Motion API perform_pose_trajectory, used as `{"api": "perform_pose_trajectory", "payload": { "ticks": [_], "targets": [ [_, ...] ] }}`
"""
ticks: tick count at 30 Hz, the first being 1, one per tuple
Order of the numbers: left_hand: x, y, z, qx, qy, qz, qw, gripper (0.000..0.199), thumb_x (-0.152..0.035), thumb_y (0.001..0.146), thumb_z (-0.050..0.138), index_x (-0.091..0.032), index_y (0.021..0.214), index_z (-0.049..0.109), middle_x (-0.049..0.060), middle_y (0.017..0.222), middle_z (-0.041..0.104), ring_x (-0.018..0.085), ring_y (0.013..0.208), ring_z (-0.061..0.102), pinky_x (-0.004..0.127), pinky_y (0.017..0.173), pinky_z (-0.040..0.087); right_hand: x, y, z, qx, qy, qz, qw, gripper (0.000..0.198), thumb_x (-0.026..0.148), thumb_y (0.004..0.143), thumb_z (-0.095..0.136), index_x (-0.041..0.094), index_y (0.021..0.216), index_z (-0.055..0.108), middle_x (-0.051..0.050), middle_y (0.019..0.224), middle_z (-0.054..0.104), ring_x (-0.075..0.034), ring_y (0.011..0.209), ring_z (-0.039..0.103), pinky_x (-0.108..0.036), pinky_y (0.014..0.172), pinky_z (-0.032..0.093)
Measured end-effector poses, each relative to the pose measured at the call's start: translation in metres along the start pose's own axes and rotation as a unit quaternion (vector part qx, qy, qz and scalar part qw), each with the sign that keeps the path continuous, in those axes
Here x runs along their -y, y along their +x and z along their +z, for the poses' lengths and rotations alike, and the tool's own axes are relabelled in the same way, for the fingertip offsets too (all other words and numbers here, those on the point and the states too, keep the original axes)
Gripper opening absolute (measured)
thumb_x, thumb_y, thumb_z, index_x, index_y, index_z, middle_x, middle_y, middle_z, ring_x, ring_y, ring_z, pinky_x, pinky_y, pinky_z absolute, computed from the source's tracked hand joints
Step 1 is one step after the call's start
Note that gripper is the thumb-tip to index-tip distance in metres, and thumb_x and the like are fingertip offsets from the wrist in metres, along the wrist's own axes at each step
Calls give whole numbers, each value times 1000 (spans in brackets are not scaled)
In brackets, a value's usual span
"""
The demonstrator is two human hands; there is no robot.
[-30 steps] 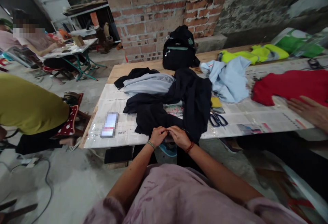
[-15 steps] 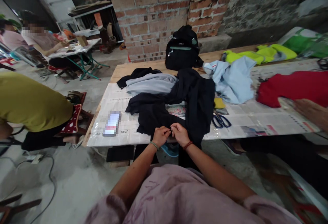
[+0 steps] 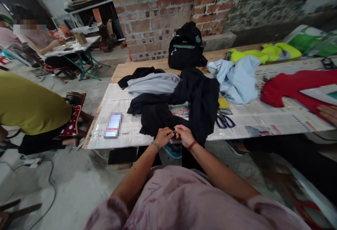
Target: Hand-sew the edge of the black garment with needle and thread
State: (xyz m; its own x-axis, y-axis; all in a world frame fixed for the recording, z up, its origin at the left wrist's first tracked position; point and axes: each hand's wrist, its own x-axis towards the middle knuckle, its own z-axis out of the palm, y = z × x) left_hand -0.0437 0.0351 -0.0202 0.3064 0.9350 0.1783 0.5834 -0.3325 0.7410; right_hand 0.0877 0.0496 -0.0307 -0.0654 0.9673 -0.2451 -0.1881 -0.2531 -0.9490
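Observation:
A black garment (image 3: 202,103) lies bunched near the table's front edge, with a grey section (image 3: 155,83) on its far side. My left hand (image 3: 163,137) pinches the near edge of the black cloth with its fingers drawn together. Close beside it, my right hand (image 3: 185,136) is also closed in a pinch at the same edge, the fingertips of both hands almost meeting. Anything small between the fingertips is too fine to make out. Dark-handled scissors (image 3: 225,120) rest right of the garment, by a yellow piece (image 3: 223,103).
The newspaper-covered table (image 3: 98,126) holds a phone (image 3: 113,125), a black backpack (image 3: 186,49), a light blue garment (image 3: 238,79), a red garment (image 3: 279,89) and a neon-yellow garment (image 3: 265,53). A co-worker's hand (image 3: 328,113) is at right. Another person in mustard (image 3: 31,105) sits left.
My hands stay pinched at the cloth edge, with the right fingers slightly shifted. At right, the co-worker's hand has moved outward, and a white-and-green piece now shows on the red garment.

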Motion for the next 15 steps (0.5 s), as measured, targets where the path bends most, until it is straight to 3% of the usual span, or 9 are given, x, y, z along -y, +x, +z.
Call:
{"api": "perform_pose_trajectory", "payload": {
  "ticks": [3, 6, 8, 9, 12, 15],
  "targets": [
    [-1, 1, 3, -24, 27, -27, 999, 16, -19, 77, 52, -17, 67, 63, -2, 63, 55, 9, 60, 51, 21, 61, 37, 0, -3, -4, -2, -138, -100, 985, 18, 33, 72, 49, 17, 78, 54, 0, 63, 54, -8, 43, 46, -22, 45, 37],
    [-2, 2, 7, -51, 67, -51, 995, 17, -15, 75, 52, -17, 61, 60, -2, 60, 53, 9, 58, 49, 21, 60, 37, 2, -7, -11, 49, -306, -250, 917, 15, 27, 76, 45, 18, 76, 57, -6, 77, 59, -14, 66, 55, -26, 64, 44],
    [-2, 2, 9, -56, 80, -54, 994, 19, -14, 74, 52, -16, 58, 59, -2, 58, 52, 9, 56, 48, 21, 58, 36, 3, -8, -13, 74, -363, -299, 879, 17, 25, 77, 43, 18, 74, 58, -8, 80, 59, -16, 74, 56, -28, 70, 43],
    [-2, 2, 9, -55, 79, -52, 994, 19, -14, 74, 52, -16, 58, 60, -2, 58, 52, 9, 56, 48, 21, 58, 36, 3, -7, -13, 71, -371, -303, 875, 17, 24, 77, 43, 18, 74, 58, -8, 80, 59, -16, 75, 56, -28, 71, 43],
    [-1, 2, 9, -54, 54, -43, 996, 16, -17, 75, 53, -17, 63, 63, -2, 60, 54, 8, 58, 50, 20, 59, 37, 2, -2, -10, 18, -316, -247, 916, 14, 25, 75, 45, 18, 75, 57, -5, 74, 59, -14, 67, 55, -25, 62, 44],
    [-1, 2, 9, -58, 38, -35, 997, 14, -18, 76, 54, -17, 67, 65, -2, 62, 56, 8, 59, 51, 20, 60, 37, -1, 5, -5, -29, -171, -114, 978, 13, 28, 71, 47, 18, 76, 53, 2, 60, 54, -9, 43, 47, -21, 42, 37]
  ]
}}
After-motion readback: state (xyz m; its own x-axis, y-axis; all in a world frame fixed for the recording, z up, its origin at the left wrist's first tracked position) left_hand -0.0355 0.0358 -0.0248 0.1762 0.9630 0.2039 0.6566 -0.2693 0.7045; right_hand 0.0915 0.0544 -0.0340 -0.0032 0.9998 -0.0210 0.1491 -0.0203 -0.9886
